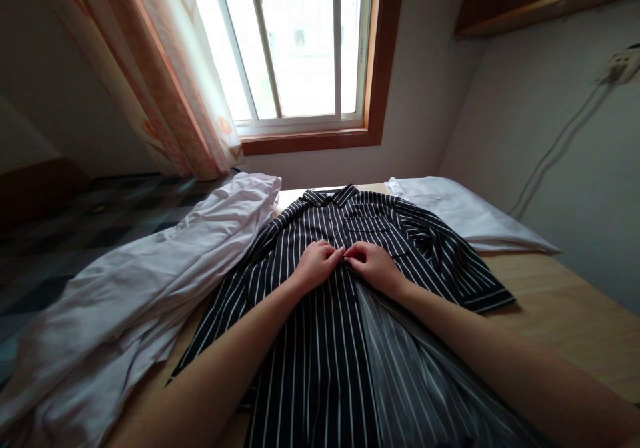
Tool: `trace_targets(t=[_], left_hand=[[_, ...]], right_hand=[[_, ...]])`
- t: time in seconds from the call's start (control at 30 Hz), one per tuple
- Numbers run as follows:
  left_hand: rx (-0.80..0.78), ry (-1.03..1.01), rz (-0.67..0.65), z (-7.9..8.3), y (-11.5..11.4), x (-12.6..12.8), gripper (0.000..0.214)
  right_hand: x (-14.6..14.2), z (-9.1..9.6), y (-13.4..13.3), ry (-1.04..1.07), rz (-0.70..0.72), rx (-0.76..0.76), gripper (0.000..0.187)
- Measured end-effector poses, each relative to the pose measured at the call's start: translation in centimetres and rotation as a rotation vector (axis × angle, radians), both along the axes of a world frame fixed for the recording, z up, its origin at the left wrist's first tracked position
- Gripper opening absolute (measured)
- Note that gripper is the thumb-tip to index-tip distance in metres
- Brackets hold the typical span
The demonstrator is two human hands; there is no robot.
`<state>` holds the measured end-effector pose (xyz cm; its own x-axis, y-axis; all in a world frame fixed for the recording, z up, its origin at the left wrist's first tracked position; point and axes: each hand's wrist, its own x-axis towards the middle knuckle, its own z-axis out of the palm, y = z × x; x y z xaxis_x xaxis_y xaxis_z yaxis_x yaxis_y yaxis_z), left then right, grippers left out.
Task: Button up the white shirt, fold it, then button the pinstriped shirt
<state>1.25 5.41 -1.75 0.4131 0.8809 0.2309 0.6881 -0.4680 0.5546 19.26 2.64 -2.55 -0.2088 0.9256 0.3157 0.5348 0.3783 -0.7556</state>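
A black shirt with white stripes [320, 341] lies face up on a wooden table, collar toward the window. Its upper front is closed, while the lower right front is folded open and shows the greyer inner side. My left hand [319, 261] pinches the front placket at mid-chest. Close against it, my right hand [373, 265] pinches the edge of the other front panel, fingertips nearly touching those of the left. Whatever button sits between the fingertips is hidden.
White crumpled cloth [185, 255] lies along the left, beside a dark checked bed cover [45, 255]. Another white folded garment [460, 208] rests at the back right of the wooden table [565, 301]. A cord [555, 145] hangs from a wall socket on the right.
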Motion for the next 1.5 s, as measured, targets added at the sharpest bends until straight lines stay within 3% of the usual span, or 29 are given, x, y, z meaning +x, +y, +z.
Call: trace_targets(t=[0.7,1.2,1.5], left_hand=[[0.002,0.023,0.015,0.3,0.1,0.1,0.029],[0.009,0.035,0.013,0.2,0.2,0.1,0.029],[0.001,0.015,-0.012,-0.2,0.6,-0.2,0.029]], right_hand=[[-0.3,0.5,-0.5,-0.111,-0.022,0.043,0.008],[0.1,0.6,0.0,-0.042,0.025,0.005,0.009],[-0.2,1.1,0.6,-0.255,0.014,-0.019,0.019]])
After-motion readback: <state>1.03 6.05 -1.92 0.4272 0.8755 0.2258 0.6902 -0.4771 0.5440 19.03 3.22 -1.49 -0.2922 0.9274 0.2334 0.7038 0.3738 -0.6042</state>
